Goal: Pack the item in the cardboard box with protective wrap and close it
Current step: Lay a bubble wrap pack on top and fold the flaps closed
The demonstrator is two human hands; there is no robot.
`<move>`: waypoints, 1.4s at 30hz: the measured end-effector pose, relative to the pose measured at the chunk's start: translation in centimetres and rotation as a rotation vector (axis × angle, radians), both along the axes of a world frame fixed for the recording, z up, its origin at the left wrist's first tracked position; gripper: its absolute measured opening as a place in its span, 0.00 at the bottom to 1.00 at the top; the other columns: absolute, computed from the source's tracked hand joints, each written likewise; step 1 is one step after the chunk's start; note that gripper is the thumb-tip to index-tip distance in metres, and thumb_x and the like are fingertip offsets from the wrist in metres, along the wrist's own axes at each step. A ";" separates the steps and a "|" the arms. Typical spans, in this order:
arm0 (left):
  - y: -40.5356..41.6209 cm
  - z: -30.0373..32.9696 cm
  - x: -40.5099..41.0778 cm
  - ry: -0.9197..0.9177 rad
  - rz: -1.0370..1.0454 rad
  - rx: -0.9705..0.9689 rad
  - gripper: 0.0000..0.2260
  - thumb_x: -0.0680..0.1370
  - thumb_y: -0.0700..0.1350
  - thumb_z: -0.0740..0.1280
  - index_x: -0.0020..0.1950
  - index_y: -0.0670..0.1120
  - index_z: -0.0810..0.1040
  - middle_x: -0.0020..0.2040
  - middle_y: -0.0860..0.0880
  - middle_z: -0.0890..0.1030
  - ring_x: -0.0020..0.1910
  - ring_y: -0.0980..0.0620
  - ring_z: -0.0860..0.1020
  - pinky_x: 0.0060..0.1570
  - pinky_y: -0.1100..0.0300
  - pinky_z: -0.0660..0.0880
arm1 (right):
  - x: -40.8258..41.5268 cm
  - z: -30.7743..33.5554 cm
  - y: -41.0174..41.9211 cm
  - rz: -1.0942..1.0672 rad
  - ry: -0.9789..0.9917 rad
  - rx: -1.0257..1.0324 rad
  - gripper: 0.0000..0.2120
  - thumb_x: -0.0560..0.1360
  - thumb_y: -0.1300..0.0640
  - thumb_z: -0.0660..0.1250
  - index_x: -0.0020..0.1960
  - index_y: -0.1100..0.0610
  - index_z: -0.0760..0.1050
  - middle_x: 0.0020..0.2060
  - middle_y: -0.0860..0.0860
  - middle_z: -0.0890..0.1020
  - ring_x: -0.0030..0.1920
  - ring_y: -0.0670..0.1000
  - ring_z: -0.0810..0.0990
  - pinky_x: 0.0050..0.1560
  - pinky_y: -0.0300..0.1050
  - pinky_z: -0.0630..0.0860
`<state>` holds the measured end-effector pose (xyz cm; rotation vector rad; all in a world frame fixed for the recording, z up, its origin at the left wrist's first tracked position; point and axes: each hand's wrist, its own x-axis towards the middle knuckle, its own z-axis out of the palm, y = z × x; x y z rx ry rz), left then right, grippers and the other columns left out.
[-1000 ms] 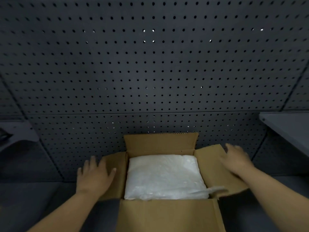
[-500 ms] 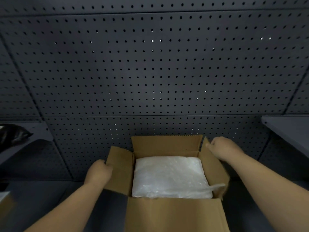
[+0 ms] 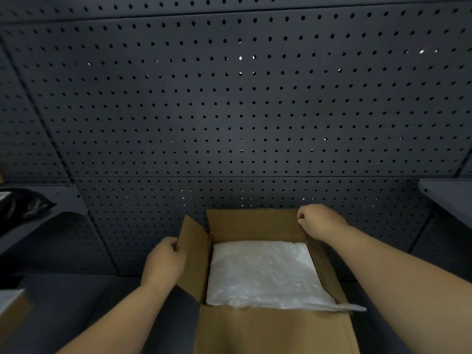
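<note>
A person's left hand (image 3: 163, 261) and right hand (image 3: 319, 221), fingers clamped on the box's (image 3: 268, 333) raised side flaps, should fold both evenly inward, tucking stray wrap (image 3: 263, 274) lying inside the box

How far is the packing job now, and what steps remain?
Done: the protective wrap already lies inside the cardboard box, covering whatever sits beneath. In hand: the left hand grips the left flap and the right hand grips the right flap, both raised. Left: fold all four flaps down; a wrap corner hanging over the near right edge needs tucking in.
</note>
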<state>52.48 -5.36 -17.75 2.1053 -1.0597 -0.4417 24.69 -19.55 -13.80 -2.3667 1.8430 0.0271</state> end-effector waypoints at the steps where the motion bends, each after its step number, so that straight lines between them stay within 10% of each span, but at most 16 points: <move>1: 0.0 0.0 -0.1 0.013 -0.001 -0.013 0.15 0.81 0.46 0.58 0.67 0.44 0.72 0.57 0.47 0.78 0.42 0.55 0.72 0.32 0.64 0.66 | 0.0 -0.2 -0.1 0.009 -0.005 -0.027 0.14 0.81 0.55 0.57 0.65 0.55 0.72 0.60 0.54 0.76 0.57 0.55 0.76 0.51 0.46 0.75; 7: 0.4 -0.1 -0.9 0.101 0.010 -0.093 0.18 0.81 0.50 0.58 0.68 0.45 0.71 0.66 0.45 0.75 0.62 0.47 0.73 0.55 0.55 0.71 | 0.9 -0.8 -0.2 0.024 -0.057 -0.021 0.27 0.76 0.51 0.67 0.71 0.55 0.63 0.67 0.53 0.68 0.67 0.55 0.67 0.63 0.50 0.71; 16: 1.3 -0.5 -3.9 -0.039 -0.242 -0.203 0.16 0.81 0.52 0.55 0.63 0.49 0.76 0.57 0.51 0.75 0.55 0.54 0.73 0.53 0.61 0.69 | 2.3 -3.1 0.9 -0.050 -0.006 -0.076 0.27 0.74 0.48 0.68 0.67 0.53 0.61 0.64 0.54 0.66 0.63 0.57 0.68 0.54 0.50 0.72; 21: 1.2 -2.3 -6.0 -0.419 -0.615 -0.007 0.18 0.82 0.55 0.53 0.67 0.52 0.73 0.64 0.55 0.73 0.61 0.55 0.72 0.55 0.65 0.67 | 2.5 -4.0 1.2 -0.043 -0.003 -0.083 0.26 0.75 0.49 0.66 0.67 0.54 0.60 0.63 0.55 0.65 0.63 0.56 0.67 0.55 0.50 0.72; 34: -3.0 -1.5 -7.0 -0.484 -0.732 0.387 0.27 0.82 0.58 0.46 0.55 0.43 0.78 0.53 0.42 0.79 0.51 0.45 0.77 0.45 0.57 0.68 | -3.5 -4.0 4.7 0.307 -0.034 0.081 0.13 0.78 0.56 0.63 0.62 0.50 0.76 0.60 0.46 0.77 0.59 0.47 0.75 0.60 0.41 0.73; 42: -3.6 -1.6 -6.2 -0.388 -0.733 0.516 0.28 0.81 0.62 0.45 0.67 0.48 0.74 0.66 0.45 0.75 0.62 0.46 0.74 0.58 0.55 0.70 | -9.8 -4.3 8.3 0.628 0.249 0.249 0.39 0.77 0.58 0.63 0.77 0.41 0.43 0.77 0.41 0.43 0.77 0.46 0.51 0.75 0.41 0.58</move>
